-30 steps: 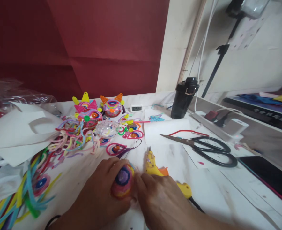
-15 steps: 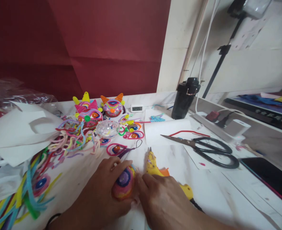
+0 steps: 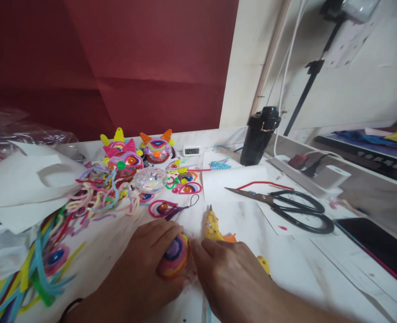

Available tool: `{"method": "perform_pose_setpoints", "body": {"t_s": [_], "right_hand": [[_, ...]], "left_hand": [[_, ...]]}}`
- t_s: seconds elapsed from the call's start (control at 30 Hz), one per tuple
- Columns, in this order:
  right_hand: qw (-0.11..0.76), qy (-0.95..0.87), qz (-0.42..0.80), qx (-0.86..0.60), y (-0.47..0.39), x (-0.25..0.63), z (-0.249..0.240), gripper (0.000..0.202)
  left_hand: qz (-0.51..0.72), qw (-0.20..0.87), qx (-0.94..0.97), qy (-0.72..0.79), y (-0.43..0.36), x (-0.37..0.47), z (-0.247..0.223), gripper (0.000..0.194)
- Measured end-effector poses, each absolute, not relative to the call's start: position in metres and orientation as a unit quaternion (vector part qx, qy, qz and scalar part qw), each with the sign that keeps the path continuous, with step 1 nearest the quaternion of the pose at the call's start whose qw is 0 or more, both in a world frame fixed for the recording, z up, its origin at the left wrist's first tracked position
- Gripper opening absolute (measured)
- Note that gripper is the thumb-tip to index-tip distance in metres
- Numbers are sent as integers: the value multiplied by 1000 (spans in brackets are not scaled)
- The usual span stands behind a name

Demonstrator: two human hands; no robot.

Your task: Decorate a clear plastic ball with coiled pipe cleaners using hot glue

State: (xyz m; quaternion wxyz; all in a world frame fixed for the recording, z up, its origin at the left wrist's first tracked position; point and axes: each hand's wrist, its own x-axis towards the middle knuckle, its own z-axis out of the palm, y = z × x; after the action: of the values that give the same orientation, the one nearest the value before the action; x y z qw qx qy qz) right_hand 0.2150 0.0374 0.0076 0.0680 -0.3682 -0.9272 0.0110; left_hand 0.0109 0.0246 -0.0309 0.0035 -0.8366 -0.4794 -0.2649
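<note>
- One round, multicoloured piece (image 3: pixel 176 260) is gripped at the near side of the white table (image 3: pixel 95 251) by the left hand (image 3: pixel 147 260), fingers curled over its top, thumb below.
- The right hand (image 3: pixel 230 271) is held close by the piece's right side, fingers bent and bunched; whether anything is pinched there cannot be told.
- A yellow glue gun (image 3: pixel 213 225) is partly covered by the right hand, its nozzle left exposed.
- A pink-rimmed eye shape (image 3: pixel 162 208) and a dark looped cord (image 3: pixel 189 205) are seen just beyond the left hand.
- Farther back, a clear dome (image 3: pixel 150 180) is backed by pink-horned (image 3: pixel 126 162) and orange-horned figures (image 3: pixel 157 149).
- The right side is occupied by scissors (image 3: pixel 271 200), a phone (image 3: pixel 378 246) and a black bottle (image 3: pixel 257 140).
- The left is crowded by fuzzy stems (image 3: pixel 26 268) and white paper (image 3: pixel 25 179).
</note>
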Motion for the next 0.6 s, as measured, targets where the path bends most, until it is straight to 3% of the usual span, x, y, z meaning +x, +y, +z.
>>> {"method": "perform_pose_setpoints", "body": {"t_s": [0.13, 0.33, 0.53, 0.6], "right_hand": [[92, -908, 99, -396, 36, 224, 17, 24], [164, -863, 243, -412, 26, 249, 15, 43], [237, -745, 454, -428, 11, 281, 10, 29], [254, -674, 529, -449, 6, 292, 7, 35]], "left_hand": [[-255, -36, -833, -490, 24, 11, -28, 77], [-269, -70, -808, -520, 22, 10, -33, 74], [-282, -56, -806, -517, 22, 9, -35, 67], [-278, -55, -807, -517, 22, 9, -34, 66]]}}
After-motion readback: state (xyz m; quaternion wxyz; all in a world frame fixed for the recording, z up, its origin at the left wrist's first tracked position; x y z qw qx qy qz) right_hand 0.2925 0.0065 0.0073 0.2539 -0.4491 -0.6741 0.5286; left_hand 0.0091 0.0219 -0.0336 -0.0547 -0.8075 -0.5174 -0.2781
